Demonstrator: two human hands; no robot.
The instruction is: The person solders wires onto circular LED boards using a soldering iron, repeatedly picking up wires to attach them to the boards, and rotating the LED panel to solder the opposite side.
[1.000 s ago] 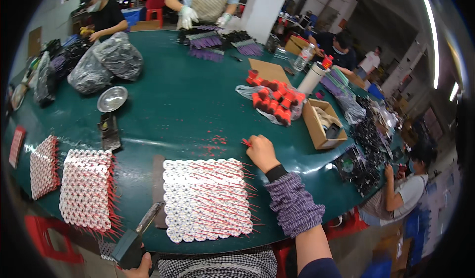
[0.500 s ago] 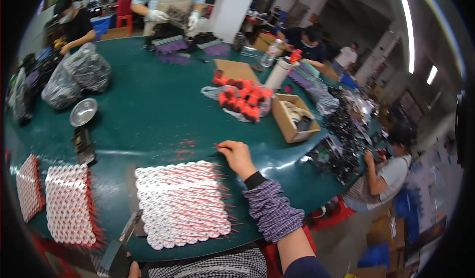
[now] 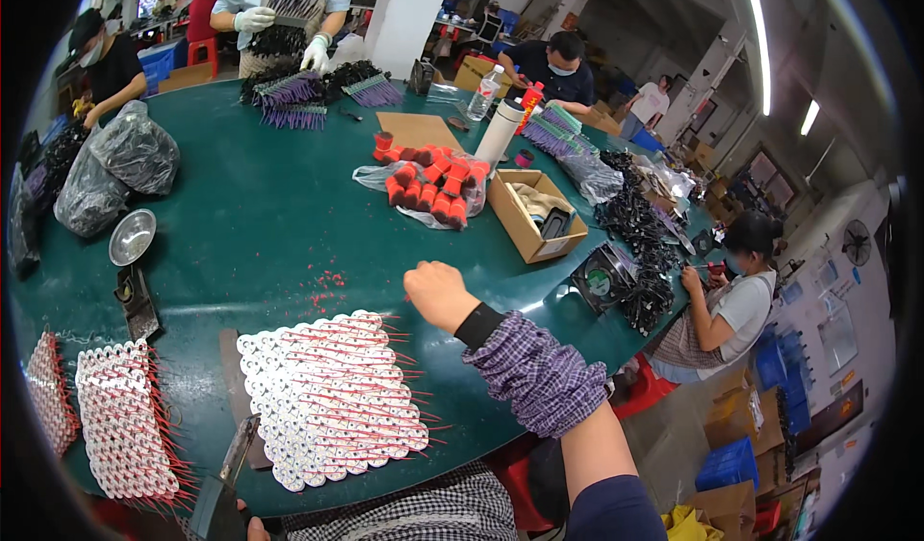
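My right hand (image 3: 439, 294) is closed above the green table, just beyond the upper right corner of a panel of white discs (image 3: 322, 401). A small red bit shows at its fingertips, too small to make out fully. Rows of thin red wires lie across the panel and stick out past its right edge. Of my left hand (image 3: 256, 529) only fingertips show at the lower edge, beside a tool with a grey-green handle (image 3: 214, 510) and a narrow metal end. Whether they grip it is hidden.
Two similar wired panels, one a disc panel (image 3: 120, 421), lie at left. Red scraps (image 3: 327, 279) dot the table (image 3: 260, 204) beyond the main panel. Farther off are a metal bowl (image 3: 132, 237), red spools (image 3: 438, 183), an open carton (image 3: 525, 218) and a white flask (image 3: 499, 132). Co-workers sit or stand around.
The view has swung, shifting the scene left. My right hand has drawn in and turned, its fingertips now lower and less exposed. The co-worker at the far side has raised a dark bristly piece.
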